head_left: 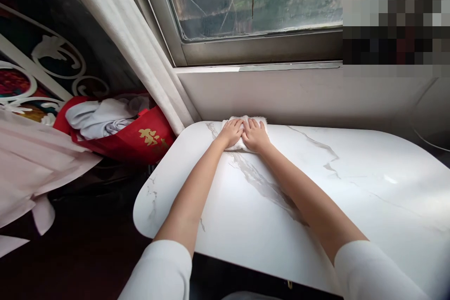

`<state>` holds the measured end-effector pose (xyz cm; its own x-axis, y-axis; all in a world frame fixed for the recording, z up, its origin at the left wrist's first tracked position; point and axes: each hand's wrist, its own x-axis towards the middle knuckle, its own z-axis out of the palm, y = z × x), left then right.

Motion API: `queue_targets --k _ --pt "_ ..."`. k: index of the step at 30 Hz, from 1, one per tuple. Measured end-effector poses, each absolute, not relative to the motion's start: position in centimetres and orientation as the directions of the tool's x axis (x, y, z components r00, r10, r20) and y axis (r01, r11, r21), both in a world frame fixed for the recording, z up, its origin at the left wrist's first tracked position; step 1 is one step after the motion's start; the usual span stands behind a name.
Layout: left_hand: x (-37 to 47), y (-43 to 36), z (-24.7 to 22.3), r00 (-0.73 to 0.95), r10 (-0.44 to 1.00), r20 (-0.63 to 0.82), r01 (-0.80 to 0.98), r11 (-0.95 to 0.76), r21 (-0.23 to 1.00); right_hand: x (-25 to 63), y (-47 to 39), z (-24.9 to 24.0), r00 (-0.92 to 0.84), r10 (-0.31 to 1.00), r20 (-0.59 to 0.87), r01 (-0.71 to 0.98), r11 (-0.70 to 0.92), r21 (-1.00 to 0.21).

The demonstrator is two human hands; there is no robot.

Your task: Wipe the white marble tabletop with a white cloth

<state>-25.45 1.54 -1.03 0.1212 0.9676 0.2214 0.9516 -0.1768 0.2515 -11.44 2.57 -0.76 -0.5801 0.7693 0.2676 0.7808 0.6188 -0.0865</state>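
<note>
A folded white cloth lies flat at the far edge of the white marble-patterned table, close to the wall. My left hand rests palm down on its left part, fingers stretched out. Beside it, my right hand presses on the middle and right of the same cloth with its fingers spread. The two hands nearly touch at the fingers and thumbs. Both arms reach straight forward across the tabletop, and most of the cloth's middle is hidden under the hands.
Behind the table rise a pale wall and a metal-framed window. A white curtain hangs at the left. Beyond the table's left side stands a red bag with pale clothes in it, next to pink fabric.
</note>
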Motion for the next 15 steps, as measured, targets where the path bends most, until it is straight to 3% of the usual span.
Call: queue_targets --k 8,15 --pt "-25.4 1.7 -1.2 0.096 0.957 0.273 0.947 -0.172 0.272 -11.5 3.2 -0.6 -0.581 0.767 0.271 0.780 0.620 -0.081" --pt "-25.2 -3.9 -1.2 0.179 0.950 0.256 0.941 -0.241 0.235 -11.3 -3.5 -0.9 -0.517 0.812 0.271 0.829 0.554 -0.077"
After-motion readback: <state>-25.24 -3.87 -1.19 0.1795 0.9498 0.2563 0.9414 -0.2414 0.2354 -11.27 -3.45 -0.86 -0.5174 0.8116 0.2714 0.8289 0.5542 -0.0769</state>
